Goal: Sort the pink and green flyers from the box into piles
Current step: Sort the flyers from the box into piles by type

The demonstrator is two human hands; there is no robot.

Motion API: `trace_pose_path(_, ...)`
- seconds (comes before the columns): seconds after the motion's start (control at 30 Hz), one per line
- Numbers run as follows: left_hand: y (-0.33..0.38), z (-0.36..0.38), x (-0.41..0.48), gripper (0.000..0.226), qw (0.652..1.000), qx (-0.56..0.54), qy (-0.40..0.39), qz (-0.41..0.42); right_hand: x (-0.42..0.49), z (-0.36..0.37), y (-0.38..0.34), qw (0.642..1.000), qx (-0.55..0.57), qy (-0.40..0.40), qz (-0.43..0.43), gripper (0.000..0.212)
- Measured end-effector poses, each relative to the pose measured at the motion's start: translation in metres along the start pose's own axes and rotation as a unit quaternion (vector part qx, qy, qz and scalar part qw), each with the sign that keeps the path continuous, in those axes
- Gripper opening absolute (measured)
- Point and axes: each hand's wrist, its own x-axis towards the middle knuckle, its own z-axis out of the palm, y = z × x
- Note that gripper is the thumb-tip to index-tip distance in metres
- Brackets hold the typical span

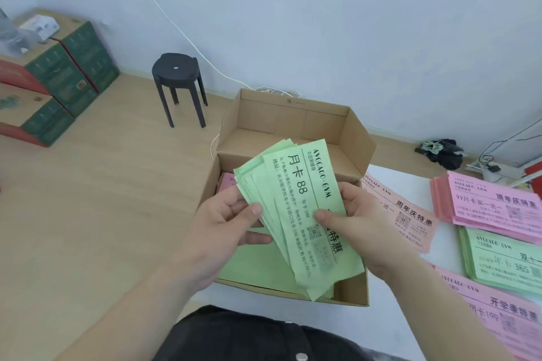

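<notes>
Green flyers (293,208) run lengthwise away, seemingly left-tilted.

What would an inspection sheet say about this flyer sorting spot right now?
Surface: white table, partly bare beside the piles.
Job's things: open cardboard box; green flyers fanned above it; far pink pile, green pile, near pink pile, loose pink flyer on the table.
Clutter: dark bundle on the floor.
Grippers: left hand and right hand both pinch the green flyers.
Cables: white cable down the wall; black cables far right.
Surroundings: black stool, stacked cartons.
</notes>
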Motion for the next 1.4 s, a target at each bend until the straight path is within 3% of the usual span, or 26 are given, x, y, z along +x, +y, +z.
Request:
trace_pose_path(0.1,-0.004,0.006,0.001,0.025,0.996,0.062,0.065,0.013,0.004,0.009,0.0,1.0,0.017,-0.008,-0.008,0.026)
trace_pose_path(0.2,-0.009,0.013,0.003,0.025,0.988,0.093,0.118,0.035,0.005,0.022,0.005,0.995,0.08,0.053,-0.014,0.024)
trace_pose_path(0.3,-0.014,0.017,0.002,0.024,0.985,0.081,0.149,0.041,0.003,0.025,0.012,0.991,0.108,0.082,0.002,0.02)
trace_pose_path(0.4,-0.016,0.017,0.003,0.021,0.985,0.032,0.17,0.019,0.002,0.024,0.016,0.986,0.154,0.057,0.027,0.021)
trace_pose_path(0.53,-0.019,0.017,0.004,0.032,0.987,-0.018,0.158,0.004,-0.001,0.017,0.019,0.981,0.187,-0.01,0.048,0.032)
trace_pose_path(0.63,-0.02,0.019,0.003,0.025,0.991,-0.036,0.125,-0.003,-0.002,0.014,0.021,0.978,0.198,-0.02,0.06,0.032)
trace_pose_path(0.77,-0.021,0.013,0.007,0.021,0.989,-0.065,0.136,-0.012,0.002,0.004,0.025,0.974,0.192,0.113,0.039,0.024)
trace_pose_path(0.87,-0.022,0.005,0.01,0.023,0.984,-0.076,0.159,-0.019,0.003,-0.007,0.025,0.971,0.179,0.158,0.025,0.025)
trace_pose_path(1.17,-0.025,0.005,0.014,0.021,0.988,-0.05,0.143,-0.029,-0.002,-0.011,0.025,0.979,0.186,0.077,0.032,0.032)
trace_pose_path(1.23,-0.024,0.002,0.014,0.022,0.99,-0.003,0.135,-0.038,-0.002,-0.012,0.024,0.979,0.191,0.054,0.038,0.032)
trace_pose_path(1.3,-0.026,-0.007,0.018,0.021,0.984,0.11,0.129,-0.049,-0.003,-0.012,0.024,0.977,0.202,0.045,0.043,0.031)
trace_pose_path(1.4,-0.023,-0.011,0.013,0.039,0.932,0.324,0.162,0.02,-0.002,-0.014,0.02,0.972,0.225,0.049,0.042,0.029)
